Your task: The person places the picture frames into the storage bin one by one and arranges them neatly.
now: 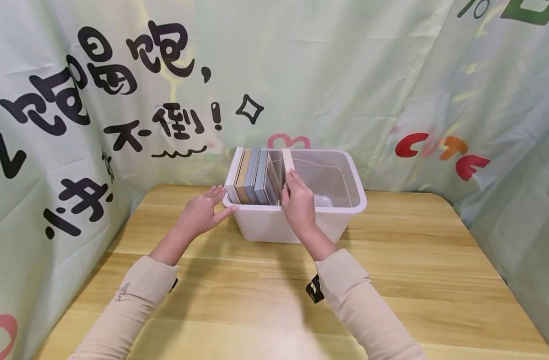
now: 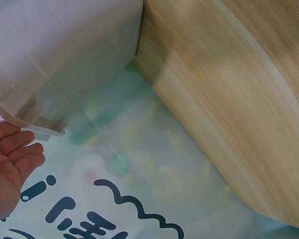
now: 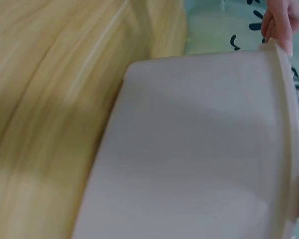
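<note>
A white plastic bin (image 1: 269, 225) stands on the wooden table, with several books (image 1: 250, 175) upright side by side in its left half. My right hand (image 1: 299, 202) reaches over the near rim and pinches a cream-edged book (image 1: 287, 159) that stands upright near the bin's middle, apart from the row's left end. My left hand (image 1: 203, 211) touches the bin's left end, its fingers fairly straight along the rim and thumb at the near corner. In the left wrist view, the fingers (image 2: 21, 147) lie by the rim. Most of the right hand is out of frame in the right wrist view.
The bin's right half shows its bare inner wall (image 1: 328, 175). Wooden tabletop (image 1: 418, 270) extends in front and to both sides. A printed cloth (image 1: 337, 75) hangs behind and at the sides of the table, close to the bin's back.
</note>
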Demonstrator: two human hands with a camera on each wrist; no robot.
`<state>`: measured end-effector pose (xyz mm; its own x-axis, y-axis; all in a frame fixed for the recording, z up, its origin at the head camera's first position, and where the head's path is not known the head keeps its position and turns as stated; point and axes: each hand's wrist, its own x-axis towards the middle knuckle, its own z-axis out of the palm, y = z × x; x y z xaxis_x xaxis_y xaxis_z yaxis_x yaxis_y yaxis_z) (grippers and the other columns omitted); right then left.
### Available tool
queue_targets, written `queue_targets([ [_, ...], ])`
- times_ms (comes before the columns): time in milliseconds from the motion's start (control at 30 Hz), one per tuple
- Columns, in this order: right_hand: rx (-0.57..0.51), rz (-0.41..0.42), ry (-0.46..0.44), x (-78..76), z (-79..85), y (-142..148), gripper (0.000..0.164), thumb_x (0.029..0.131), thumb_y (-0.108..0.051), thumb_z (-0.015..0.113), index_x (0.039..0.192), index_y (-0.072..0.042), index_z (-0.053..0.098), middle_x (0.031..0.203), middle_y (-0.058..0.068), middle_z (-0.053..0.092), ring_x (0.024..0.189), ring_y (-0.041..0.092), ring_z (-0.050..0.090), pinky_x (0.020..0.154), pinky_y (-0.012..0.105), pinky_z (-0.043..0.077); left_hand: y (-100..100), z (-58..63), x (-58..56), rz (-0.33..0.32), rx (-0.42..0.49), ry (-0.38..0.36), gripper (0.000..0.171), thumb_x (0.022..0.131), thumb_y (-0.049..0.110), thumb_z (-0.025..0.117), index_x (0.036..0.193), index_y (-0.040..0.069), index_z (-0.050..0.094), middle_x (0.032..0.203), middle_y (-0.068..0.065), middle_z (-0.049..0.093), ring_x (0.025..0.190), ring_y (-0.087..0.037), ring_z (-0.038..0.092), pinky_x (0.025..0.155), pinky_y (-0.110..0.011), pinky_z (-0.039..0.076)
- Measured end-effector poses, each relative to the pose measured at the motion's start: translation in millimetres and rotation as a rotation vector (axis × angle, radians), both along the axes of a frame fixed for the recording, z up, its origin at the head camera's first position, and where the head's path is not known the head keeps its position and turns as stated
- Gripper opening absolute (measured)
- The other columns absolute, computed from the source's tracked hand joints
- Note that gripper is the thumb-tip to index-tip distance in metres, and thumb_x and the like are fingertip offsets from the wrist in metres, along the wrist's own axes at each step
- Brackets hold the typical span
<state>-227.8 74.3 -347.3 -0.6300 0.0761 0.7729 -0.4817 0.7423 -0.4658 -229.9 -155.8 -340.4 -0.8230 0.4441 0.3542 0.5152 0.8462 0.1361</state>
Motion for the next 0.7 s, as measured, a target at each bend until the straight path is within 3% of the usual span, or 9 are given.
queue_targets([
  [200,0.056,0.078,-0.202,4.3,2.3,-2.9,0.028,0.087,-0.003,0.061,0.111,0.012,0.062,0.121,0.026,0.058,0.111,0.035,0.059,0.091,0.040,0.050,-1.0,-0.9,-0.7,0.000,-0.004,0.004,0.064,0.086,0.041,0.061,0.125,-0.008,0.053,0.130,-0.025,0.052,0.122,-0.038,0.049,0.100,-0.048,0.042],
  [367,0.160,0.119,-0.272,3.6,5.7,-3.2,0.033,0.087,-0.011,0.062,0.115,0.009,0.061,0.126,0.023,0.057,0.110,0.036,0.059,0.091,0.041,0.050,-1.7,-1.4,-1.2,0.000,0.001,0.009,0.063,0.085,0.041,0.061,0.125,-0.008,0.053,0.130,-0.024,0.052,0.122,-0.038,0.050,0.100,-0.048,0.042],
  [700,0.193,0.196,-0.438,-1.0,14.5,-7.1,0.042,0.085,-0.015,0.065,0.121,0.005,0.059,0.132,0.021,0.053,0.117,0.033,0.054,0.093,0.037,0.049,-3.1,-3.8,-2.4,-0.007,0.007,0.018,0.063,0.085,0.041,0.061,0.124,-0.008,0.054,0.129,-0.024,0.053,0.121,-0.038,0.050,0.099,-0.049,0.043],
])
